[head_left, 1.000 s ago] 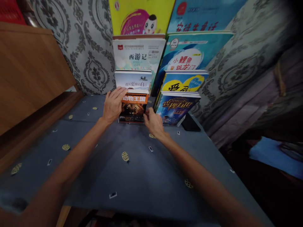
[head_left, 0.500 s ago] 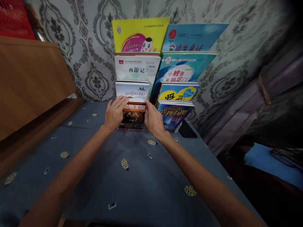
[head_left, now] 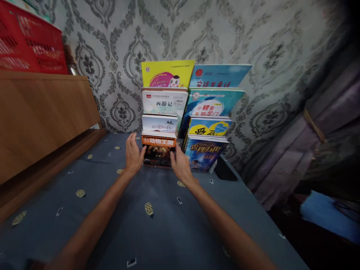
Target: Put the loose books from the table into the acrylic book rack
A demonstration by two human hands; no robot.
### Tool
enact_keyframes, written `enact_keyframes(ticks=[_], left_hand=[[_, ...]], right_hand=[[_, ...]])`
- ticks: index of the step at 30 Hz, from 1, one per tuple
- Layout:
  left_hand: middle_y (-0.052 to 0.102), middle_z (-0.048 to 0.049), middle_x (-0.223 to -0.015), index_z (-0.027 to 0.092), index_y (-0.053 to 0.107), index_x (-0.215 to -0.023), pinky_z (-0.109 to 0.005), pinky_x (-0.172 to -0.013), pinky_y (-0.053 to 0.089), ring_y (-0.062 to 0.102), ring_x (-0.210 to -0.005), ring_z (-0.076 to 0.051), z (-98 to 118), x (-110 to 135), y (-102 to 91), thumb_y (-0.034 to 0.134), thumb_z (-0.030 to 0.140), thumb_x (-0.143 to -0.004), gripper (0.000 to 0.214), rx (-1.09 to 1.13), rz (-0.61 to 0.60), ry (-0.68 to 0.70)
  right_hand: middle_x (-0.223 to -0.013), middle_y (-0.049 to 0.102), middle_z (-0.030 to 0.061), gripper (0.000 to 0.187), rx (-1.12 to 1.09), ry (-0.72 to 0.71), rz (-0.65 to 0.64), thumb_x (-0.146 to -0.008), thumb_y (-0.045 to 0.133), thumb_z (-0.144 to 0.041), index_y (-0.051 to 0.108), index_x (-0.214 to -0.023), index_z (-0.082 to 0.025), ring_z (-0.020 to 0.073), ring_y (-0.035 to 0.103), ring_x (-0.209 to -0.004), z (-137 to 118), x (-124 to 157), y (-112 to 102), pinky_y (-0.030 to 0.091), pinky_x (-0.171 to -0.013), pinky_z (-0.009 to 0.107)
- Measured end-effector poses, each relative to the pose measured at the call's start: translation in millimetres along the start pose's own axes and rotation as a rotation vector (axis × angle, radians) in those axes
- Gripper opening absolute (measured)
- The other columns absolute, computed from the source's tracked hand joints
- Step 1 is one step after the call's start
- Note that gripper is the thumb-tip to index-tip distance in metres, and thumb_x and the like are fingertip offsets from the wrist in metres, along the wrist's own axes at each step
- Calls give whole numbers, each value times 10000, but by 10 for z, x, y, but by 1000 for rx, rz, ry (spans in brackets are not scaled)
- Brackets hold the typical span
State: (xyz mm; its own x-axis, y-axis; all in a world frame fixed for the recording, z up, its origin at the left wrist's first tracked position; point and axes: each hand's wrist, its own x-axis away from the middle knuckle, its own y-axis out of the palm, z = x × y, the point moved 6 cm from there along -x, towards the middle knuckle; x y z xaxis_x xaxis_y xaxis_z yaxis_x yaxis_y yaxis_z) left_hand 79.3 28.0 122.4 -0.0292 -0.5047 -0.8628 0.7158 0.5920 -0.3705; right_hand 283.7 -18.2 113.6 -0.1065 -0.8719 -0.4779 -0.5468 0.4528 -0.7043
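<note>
At the front of the left column of upright books stands a book with an orange band and a lion on a dark cover [head_left: 159, 151]. My left hand [head_left: 134, 154] is beside its left edge, fingers stretched up, thumb near the cover. Against its right edge is my right hand [head_left: 180, 161], fingers extended and thumb in front of the cover. Neither hand is closed round the book. Behind it rise a pale book [head_left: 159, 123], a white book [head_left: 164, 102] and a yellow book [head_left: 165, 72].
To the right, a second column holds a dark blue book [head_left: 204, 153], a yellow-and-blue book [head_left: 209, 126] and teal ones behind. A black phone-like slab [head_left: 225, 170] lies beside it on the cloth-covered table [head_left: 157, 236]. A wooden cabinet [head_left: 45, 120] with a red basket [head_left: 30, 41] stands left.
My hands have come down from the lion book's upper edge to its sides, uncovering its top. The left hand has opened away from it. The camera view has tilted upward.
</note>
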Motion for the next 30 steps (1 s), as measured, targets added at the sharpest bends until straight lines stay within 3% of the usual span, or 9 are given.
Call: enact_keyframes(ticks=[3,7,11,20,30], left_hand=[[610,-181,-1245,139,412,-1391,-469,-1027,474,590,-1188,-282,-202,151,125,480,366,-993,463,52,-77,-146],[636,-149,-1167,159,507,-1295,-431,-982,491,613,-1118,-263,-241,252,271,395,280,-1021,320,36,-208,-139],[625,-142,-1099,147,543,-1258,-424,-937,502,608,-1061,-265,-192,261,297,385,232,-1012,304,-49,-230,-144],[585,-87,-990,191,624,-1057,-385,-886,492,558,-972,-239,-134,233,219,425,213,-983,214,-8,-174,-112],[608,-96,-994,158,620,-1182,-375,-891,493,580,-976,-245,-158,219,207,418,218,-988,286,-28,-252,-87]], right_hand=[[-1243,693,208,524,38,56,-37,-995,347,-203,371,-1495,-50,294,696,-1057,55,33,140,503,-921,392],[-1138,737,196,460,146,147,-76,-1008,362,-210,471,-1429,-60,282,708,-1023,121,57,246,487,-885,343],[-1082,752,189,427,209,206,-103,-1017,358,-211,522,-1387,-72,272,716,-1011,150,51,285,483,-852,317],[-1003,762,183,386,269,266,-132,-1015,358,-182,569,-1325,-86,262,741,-905,87,58,259,493,-763,305],[-960,755,190,364,214,212,-91,-976,376,-201,606,-1227,-72,278,720,-849,181,55,324,481,-749,330]])
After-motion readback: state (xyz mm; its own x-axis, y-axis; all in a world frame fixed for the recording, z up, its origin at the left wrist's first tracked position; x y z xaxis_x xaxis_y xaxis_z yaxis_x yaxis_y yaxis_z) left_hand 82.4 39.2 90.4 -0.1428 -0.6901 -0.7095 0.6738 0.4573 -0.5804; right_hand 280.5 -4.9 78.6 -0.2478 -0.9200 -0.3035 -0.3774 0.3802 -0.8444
